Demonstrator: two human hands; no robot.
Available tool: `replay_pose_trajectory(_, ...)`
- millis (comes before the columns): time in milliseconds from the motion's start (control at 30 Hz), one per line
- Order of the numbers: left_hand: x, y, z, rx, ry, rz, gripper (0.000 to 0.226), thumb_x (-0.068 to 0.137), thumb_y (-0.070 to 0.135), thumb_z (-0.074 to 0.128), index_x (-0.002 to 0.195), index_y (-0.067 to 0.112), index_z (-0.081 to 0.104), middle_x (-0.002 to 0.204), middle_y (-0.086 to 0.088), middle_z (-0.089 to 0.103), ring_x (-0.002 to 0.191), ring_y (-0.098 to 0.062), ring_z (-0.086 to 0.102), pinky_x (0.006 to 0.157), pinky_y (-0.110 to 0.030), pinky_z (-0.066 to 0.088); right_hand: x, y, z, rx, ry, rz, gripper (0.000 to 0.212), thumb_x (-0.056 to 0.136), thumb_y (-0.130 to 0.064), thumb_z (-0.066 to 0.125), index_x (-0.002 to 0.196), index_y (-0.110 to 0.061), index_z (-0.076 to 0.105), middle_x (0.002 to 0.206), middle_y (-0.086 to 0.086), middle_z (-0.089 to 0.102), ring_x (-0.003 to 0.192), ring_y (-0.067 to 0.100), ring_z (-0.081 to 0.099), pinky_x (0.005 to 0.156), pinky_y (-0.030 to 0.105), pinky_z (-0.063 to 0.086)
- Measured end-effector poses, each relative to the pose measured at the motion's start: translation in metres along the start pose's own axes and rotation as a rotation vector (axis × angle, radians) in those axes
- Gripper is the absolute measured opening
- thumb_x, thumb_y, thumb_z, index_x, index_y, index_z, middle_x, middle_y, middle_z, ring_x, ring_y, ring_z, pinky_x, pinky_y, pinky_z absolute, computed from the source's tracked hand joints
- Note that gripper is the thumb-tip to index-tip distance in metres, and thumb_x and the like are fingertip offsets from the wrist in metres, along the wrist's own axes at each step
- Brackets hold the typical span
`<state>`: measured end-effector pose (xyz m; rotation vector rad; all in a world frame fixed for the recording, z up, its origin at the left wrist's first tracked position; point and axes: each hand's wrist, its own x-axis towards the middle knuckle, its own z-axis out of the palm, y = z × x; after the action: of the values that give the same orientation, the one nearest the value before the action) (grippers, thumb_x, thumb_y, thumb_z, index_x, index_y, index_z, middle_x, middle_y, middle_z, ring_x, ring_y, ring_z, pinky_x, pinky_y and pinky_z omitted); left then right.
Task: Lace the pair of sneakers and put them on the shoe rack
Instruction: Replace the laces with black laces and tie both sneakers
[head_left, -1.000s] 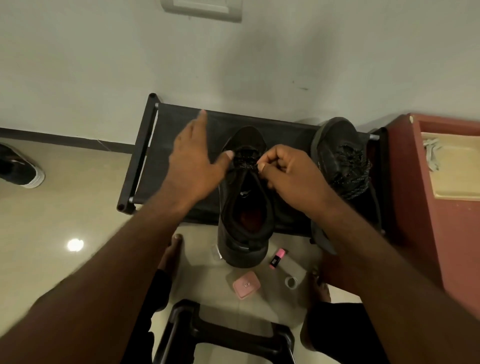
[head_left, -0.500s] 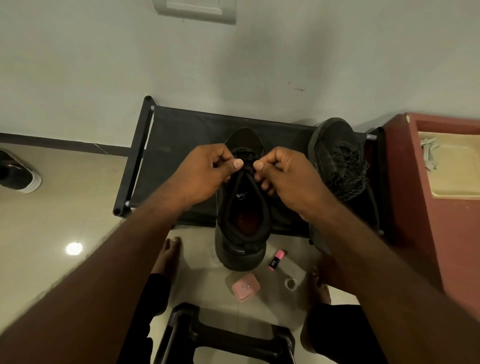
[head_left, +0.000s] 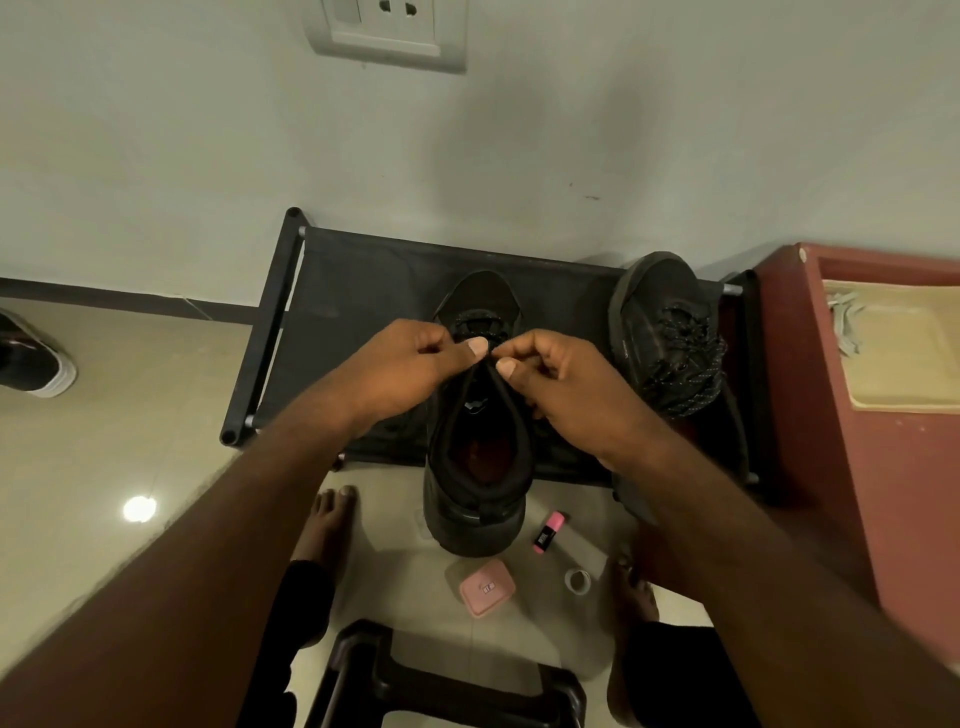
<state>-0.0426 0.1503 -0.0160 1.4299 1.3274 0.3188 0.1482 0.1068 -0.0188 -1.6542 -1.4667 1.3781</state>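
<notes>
The sneaker lies with its long axis on the 12-to-6 line, toe at 12 toward the wall, heel at 6 toward the person; its front part rests on the rack and its heel juts past the rack's front edge, over the floor; the lace crosses the eyelets just at 12 of the fingertips, while the stretch toward the open collar looks unlaced; the left hand reaches in from 8 and the right hand from 4, thumbs nearly touching above the tongue, each with thumb and forefinger pinched together on what I judge to be a lace end, though the strand inside the pinch is too small to see; both hands are equally near, so the next crossing likely runs toward 6, each hand serving its own side; the second sneaker, laced, sits on the rack at 3, just beside the right hand; a pink marker lies on the floor by the heel.
</notes>
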Motion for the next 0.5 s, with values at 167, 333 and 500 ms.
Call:
replay_pose_trajectory(167,-0.0035,0.0086,0.0065,-0.187,-0.073,0.001,0.036,0.097,0.032,0.060,0.074,0.005,0.054,0.056,-0.002,0.033,0.050,-0.012,0.029,0.048,-0.020,0.030,0.0007,-0.0033,0.0005,-0.069,0.024,-0.034,0.010,0.098,-0.014,0.062,0.091,-0.010,0.069,0.065,-0.012,0.062,0.057,-0.005,0.056,0.056,0.011,0.042)
replay_pose_trajectory(333,-0.0015,0.0096,0.0116,-0.335,0.013,-0.146,0.040,0.096,0.022,0.062,0.060,0.017,0.045,0.053,0.002,0.038,0.046,-0.009,0.035,0.039,-0.016,0.029,0.0027,-0.0019,0.0049,-0.123,0.052,0.073,0.018,0.102,-0.019,0.054,0.089,-0.010,0.063,0.068,-0.005,0.059,0.053,0.001,0.051,0.055,0.025,0.043)
replay_pose_trajectory(500,-0.0018,0.0078,0.0092,-0.283,0.004,-0.161,0.034,0.095,0.024,0.061,0.063,0.018,0.053,0.055,0.003,0.047,0.051,-0.010,0.044,0.050,-0.023,0.033,-0.0021,-0.0035,-0.0030,-0.064,0.003,0.082,0.010,0.100,-0.021,0.058,0.094,-0.016,0.063,0.071,-0.004,0.064,0.059,0.006,0.058,0.058,0.026,0.050)
